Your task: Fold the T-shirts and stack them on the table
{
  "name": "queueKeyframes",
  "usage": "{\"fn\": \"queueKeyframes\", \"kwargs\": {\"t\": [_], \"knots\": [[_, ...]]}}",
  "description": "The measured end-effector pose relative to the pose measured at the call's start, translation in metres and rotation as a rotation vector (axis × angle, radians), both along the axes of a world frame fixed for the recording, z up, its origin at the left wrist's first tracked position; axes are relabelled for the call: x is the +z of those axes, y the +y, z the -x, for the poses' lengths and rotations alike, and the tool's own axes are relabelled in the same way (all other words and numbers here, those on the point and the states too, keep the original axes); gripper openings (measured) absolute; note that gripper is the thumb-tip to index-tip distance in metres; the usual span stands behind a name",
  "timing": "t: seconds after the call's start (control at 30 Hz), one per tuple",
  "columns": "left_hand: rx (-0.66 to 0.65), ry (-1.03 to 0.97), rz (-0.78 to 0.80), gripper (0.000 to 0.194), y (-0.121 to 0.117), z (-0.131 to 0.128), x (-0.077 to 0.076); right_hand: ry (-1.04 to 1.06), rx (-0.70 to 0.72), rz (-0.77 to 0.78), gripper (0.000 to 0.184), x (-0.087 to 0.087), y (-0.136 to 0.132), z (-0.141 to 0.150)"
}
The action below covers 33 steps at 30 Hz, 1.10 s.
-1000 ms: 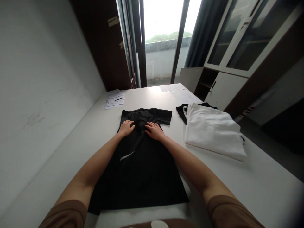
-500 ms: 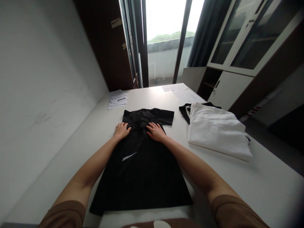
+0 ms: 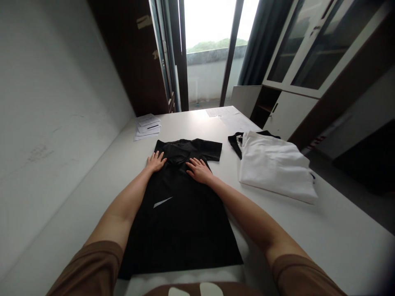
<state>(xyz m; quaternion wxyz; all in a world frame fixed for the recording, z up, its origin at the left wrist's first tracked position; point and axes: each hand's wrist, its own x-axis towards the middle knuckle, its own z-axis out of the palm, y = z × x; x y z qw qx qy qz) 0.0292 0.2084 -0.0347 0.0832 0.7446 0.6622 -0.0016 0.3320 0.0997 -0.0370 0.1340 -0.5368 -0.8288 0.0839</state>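
Head view: black short-sleeved shirt [image 3: 185,230] lies flat on white table [image 3: 105,201], pale slanted mark [image 3: 162,202] on front, hem toward wearer. Left hand [image 3: 156,161] and right hand [image 3: 199,170] palm-down on it, fingers spread. Bare tabletop either side: left to wall [image 3: 46,102], right to folded white cloth [image 3: 274,166]. Shirt creased near collar, hem nearly straight; cloth matte, four-sided.

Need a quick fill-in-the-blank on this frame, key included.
1. The left hand and right hand touch a shirt coloured ____.
2. The folded cloth beside it is coloured ____.
3. From the wearer's view, the shirt lies to the folded cloth's ____.
4. The wearer's sleeves are coloured ____.

Missing words: black; white; left; brown.
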Motion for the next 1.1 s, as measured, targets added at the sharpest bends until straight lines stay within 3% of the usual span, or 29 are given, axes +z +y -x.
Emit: {"fn": "queueKeyframes", "kwargs": {"t": [0.3,0.47,0.57,0.7,0.87,0.93,1.03,1.1], "knots": [[0.034,0.014,-0.043,0.063,0.006,0.004,0.019,-0.030,-0.066,0.044,0.059,0.012,-0.020,0.032],[-0.045,0.036,-0.146,0.059,-0.010,0.006,0.035,-0.048,-0.085,0.025,0.048,0.027,-0.025,0.049],[-0.088,0.023,-0.173,0.054,-0.039,0.010,0.041,0.007,-0.139,0.009,0.051,0.033,-0.010,0.051],[-0.148,0.002,-0.162,0.048,-0.096,0.019,0.046,0.111,-0.276,0.050,0.062,0.038,0.031,0.053],[-0.129,0.063,-0.178,0.050,-0.166,0.030,0.055,0.061,-0.402,0.017,0.066,0.037,0.081,0.058],[-0.079,0.095,-0.162,0.046,-0.188,0.035,0.057,0.019,-0.383,0.023,0.062,0.034,0.094,0.063],[-0.009,0.144,-0.093,0.034,-0.212,0.044,0.059,0.014,-0.342,0.025,0.041,0.032,0.109,0.073],[0.012,0.162,-0.027,0.027,-0.225,0.049,0.060,0.164,-0.322,0.079,0.025,0.034,0.121,0.080]]}}
